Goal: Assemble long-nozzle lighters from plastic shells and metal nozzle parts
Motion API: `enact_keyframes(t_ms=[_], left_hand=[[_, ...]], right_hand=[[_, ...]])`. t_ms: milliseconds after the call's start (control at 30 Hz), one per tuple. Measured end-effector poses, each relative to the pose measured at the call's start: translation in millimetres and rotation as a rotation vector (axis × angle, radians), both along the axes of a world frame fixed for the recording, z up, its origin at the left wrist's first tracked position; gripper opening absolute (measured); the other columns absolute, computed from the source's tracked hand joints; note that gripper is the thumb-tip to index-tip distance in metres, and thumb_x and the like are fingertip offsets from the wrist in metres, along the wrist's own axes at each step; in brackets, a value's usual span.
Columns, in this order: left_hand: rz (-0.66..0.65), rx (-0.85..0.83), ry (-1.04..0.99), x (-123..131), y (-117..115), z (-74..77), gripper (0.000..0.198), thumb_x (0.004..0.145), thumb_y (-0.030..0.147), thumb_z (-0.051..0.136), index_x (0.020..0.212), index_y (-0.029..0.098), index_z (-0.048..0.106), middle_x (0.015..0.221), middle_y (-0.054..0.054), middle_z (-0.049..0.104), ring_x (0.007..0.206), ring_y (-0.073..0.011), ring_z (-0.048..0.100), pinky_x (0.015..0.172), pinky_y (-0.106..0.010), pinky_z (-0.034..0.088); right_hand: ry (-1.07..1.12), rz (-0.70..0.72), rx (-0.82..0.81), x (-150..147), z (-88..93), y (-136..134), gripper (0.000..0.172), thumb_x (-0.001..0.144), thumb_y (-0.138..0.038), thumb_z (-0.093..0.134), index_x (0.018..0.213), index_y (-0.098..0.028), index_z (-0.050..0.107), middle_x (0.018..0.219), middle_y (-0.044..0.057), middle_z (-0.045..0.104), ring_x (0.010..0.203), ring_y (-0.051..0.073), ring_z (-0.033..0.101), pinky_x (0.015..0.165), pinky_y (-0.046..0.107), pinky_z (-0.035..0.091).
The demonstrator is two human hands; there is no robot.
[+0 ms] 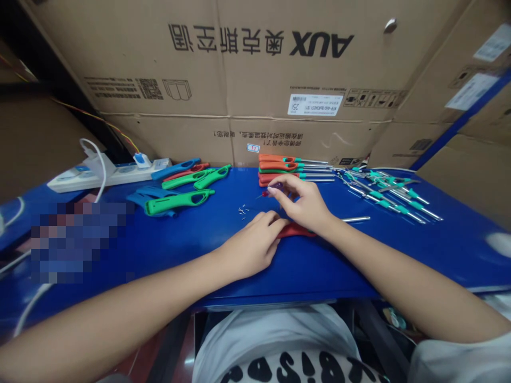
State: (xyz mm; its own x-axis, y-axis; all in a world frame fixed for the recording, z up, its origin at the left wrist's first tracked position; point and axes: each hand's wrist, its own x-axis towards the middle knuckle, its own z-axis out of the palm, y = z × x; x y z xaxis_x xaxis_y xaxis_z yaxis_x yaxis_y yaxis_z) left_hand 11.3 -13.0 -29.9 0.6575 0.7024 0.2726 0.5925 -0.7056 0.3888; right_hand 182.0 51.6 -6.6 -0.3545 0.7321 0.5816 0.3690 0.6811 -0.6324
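My left hand [255,242] rests on the blue table [159,250] with its fingers curled onto a red lighter body [294,230] lying flat. A metal tube [356,218] sticks out to the right of that body. My right hand [303,202] is above it, pinching a small screwdriver with a red tip [266,193] between thumb and fingers. Several tiny metal screws [242,210] lie just left of the tip.
Green, blue and red lighter shells [181,199] lie at the left. Stacked orange lighters [279,167] and several teal-collared metal inserts [389,194] sit at the back right. A white power strip [104,174] with cables is far left. Cardboard boxes [255,80] wall the rear.
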Motion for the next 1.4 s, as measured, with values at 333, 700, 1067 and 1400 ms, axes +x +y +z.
enact_keyframes(t_ms=[333, 700, 1067, 1400], left_hand=[[0.047, 0.116, -0.115, -7.3, 11.8, 18.9, 0.022, 0.097, 0.022, 0.055, 0.116, 0.017, 0.064, 0.114, -0.009, 0.066, 0.107, -0.0226, 0.061, 0.096, -0.038, 0.052], [0.028, 0.486, 0.022, -49.0, 57.5, 38.5, 0.032, 0.095, 0.015, 0.052, 0.123, 0.024, 0.066, 0.127, -0.01, 0.06, 0.117, -0.0249, 0.054, 0.099, -0.043, 0.046], [-0.12, 0.541, -0.187, -45.3, 61.9, 31.1, 0.013, 0.096, 0.025, 0.065, 0.1, 0.021, 0.077, 0.095, -0.006, 0.078, 0.085, -0.0179, 0.068, 0.08, -0.032, 0.054], [0.159, 0.008, -0.596, -31.1, 53.9, 16.0, 0.023, 0.092, 0.032, 0.068, 0.104, 0.017, 0.081, 0.099, -0.008, 0.08, 0.072, -0.0168, 0.074, 0.068, -0.027, 0.06]], right_hand=[[0.3, -0.087, -0.026, 4.9, 4.4, 6.9, 0.03, 0.092, -0.054, 0.064, 0.094, -0.024, 0.061, 0.08, 0.002, 0.07, 0.063, 0.015, 0.065, 0.054, 0.028, 0.05], [0.529, -0.152, -0.375, 20.9, 11.7, 27.3, 0.026, 0.092, -0.042, 0.066, 0.08, -0.022, 0.054, 0.058, -0.005, 0.058, 0.038, 0.007, 0.048, 0.036, 0.02, 0.036], [0.594, -0.168, -0.618, 12.9, 15.1, 20.0, 0.022, 0.095, -0.017, 0.055, 0.073, -0.017, 0.056, 0.054, -0.005, 0.057, 0.034, 0.005, 0.047, 0.033, 0.017, 0.031], [0.721, -0.178, -0.292, 20.8, 18.4, 25.8, 0.021, 0.095, -0.021, 0.057, 0.074, -0.02, 0.054, 0.053, -0.008, 0.055, 0.034, 0.004, 0.043, 0.034, 0.017, 0.032]])
